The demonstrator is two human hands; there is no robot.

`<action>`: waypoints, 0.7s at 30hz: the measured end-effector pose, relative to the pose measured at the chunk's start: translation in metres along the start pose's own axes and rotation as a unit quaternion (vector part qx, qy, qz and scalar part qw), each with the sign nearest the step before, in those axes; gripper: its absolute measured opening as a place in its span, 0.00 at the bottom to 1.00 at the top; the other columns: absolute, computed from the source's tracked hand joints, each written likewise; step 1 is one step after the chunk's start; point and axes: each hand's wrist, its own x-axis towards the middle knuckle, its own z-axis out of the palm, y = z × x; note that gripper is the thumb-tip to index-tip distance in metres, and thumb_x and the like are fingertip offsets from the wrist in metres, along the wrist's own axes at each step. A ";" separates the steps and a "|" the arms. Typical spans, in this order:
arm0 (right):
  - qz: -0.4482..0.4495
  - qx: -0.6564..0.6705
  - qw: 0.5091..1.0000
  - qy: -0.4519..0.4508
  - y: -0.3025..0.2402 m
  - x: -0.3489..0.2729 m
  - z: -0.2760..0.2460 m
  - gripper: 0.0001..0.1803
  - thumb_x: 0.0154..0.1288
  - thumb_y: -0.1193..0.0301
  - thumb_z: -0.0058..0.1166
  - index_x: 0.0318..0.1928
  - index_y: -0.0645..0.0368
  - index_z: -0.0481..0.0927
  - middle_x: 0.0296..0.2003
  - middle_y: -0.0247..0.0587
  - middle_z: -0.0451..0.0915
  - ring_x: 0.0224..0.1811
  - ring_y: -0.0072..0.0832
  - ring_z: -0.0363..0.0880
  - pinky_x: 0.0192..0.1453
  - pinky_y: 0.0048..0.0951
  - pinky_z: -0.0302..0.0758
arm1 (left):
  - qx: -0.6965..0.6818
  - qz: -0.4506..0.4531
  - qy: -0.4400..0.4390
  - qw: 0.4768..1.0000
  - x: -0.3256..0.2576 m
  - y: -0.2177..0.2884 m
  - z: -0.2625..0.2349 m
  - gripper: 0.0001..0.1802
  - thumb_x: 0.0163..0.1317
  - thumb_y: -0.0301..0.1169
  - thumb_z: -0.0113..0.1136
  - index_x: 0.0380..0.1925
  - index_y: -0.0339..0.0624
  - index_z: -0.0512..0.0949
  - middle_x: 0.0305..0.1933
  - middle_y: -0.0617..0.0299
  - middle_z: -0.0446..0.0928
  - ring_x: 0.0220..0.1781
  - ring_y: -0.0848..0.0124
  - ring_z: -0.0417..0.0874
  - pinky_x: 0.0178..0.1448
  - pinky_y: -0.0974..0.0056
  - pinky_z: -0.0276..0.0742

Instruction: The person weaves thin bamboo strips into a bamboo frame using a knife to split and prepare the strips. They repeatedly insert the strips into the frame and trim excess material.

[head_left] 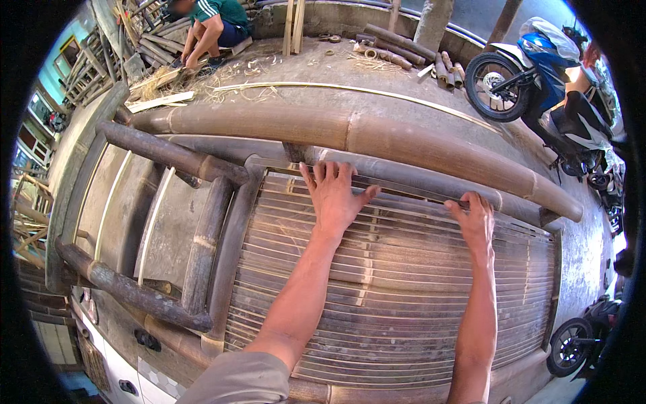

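Grey sleeve (235, 380) is showing at the bottom edge. Left hand (334, 195) is being pressed flat, fingers spread, on the slatted bamboo seat (390, 296) filling the lower centre of the frame. Right hand (476, 221) is being curled over the seat's top slats at centre right, just below the thick bamboo pole (350, 131). Another person (212, 30) is crouching at the upper left; a blue motorbike (538, 74) is being parked upper right.

Brown slatted bamboo seat (404, 296), blue motorbike (545, 67)
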 end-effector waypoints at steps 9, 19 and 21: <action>0.015 0.016 0.998 0.063 -0.009 -0.006 -0.041 0.23 0.53 0.52 0.75 0.34 0.58 0.82 0.34 0.43 0.83 0.40 0.44 0.78 0.50 0.43 0.70 | -0.082 0.056 -0.032 0.995 0.002 -0.003 0.005 0.38 0.43 0.68 0.73 0.33 0.42 0.84 0.36 0.59 0.80 0.49 0.57 0.75 0.64 0.46 0.63; 0.024 0.005 0.998 0.052 -0.004 -0.008 -0.050 0.24 0.53 0.52 0.76 0.34 0.58 0.81 0.36 0.41 0.82 0.42 0.43 0.77 0.51 0.42 0.71 | -0.120 0.052 -0.056 0.990 0.003 -0.003 0.006 0.43 0.40 0.73 0.71 0.31 0.40 0.84 0.31 0.58 0.80 0.45 0.55 0.77 0.63 0.46 0.63; 0.034 0.009 0.998 0.047 -0.004 -0.007 -0.050 0.24 0.53 0.52 0.76 0.35 0.59 0.82 0.36 0.42 0.82 0.41 0.43 0.77 0.51 0.43 0.71 | -0.116 0.045 -0.066 0.990 0.004 -0.002 0.005 0.43 0.39 0.74 0.70 0.31 0.40 0.84 0.29 0.58 0.80 0.45 0.55 0.77 0.62 0.47 0.63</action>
